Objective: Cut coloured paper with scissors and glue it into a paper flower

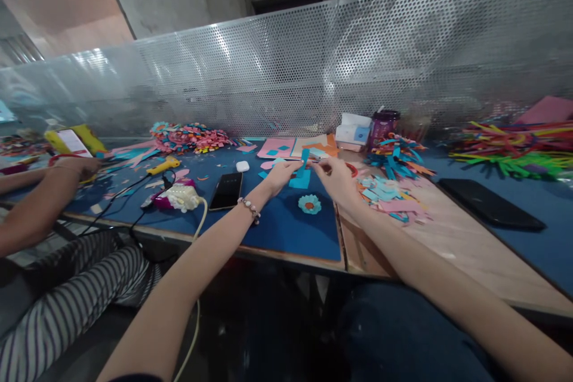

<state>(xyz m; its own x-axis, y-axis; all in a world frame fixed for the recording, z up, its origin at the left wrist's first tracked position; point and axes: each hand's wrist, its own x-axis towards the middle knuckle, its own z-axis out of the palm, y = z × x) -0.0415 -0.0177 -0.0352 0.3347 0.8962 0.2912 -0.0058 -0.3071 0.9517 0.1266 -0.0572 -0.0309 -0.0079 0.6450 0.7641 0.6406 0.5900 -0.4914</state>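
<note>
My left hand (283, 176) is closed, its fingertips pinching a blue paper strip (305, 157) that stands up from them. Under the strip is a wider blue paper piece (301, 179); whether the two are joined I cannot tell. My right hand (335, 176) is just to the right, thumb and fingertips drawn together close to the strip. Anything between those fingers is too small to make out. Nearer to me on the blue mat lies a light-blue paper flower (310, 204) with an orange-brown centre.
Cut paper scraps (385, 191) lie right of my hand, below a bundle of blue strips (396, 155). A phone (226, 191), an earbud case (242, 166) and a power strip (179, 197) are on the left. A co-worker's arm (49, 191) reaches in there. A perforated metal panel (268, 71) stands behind.
</note>
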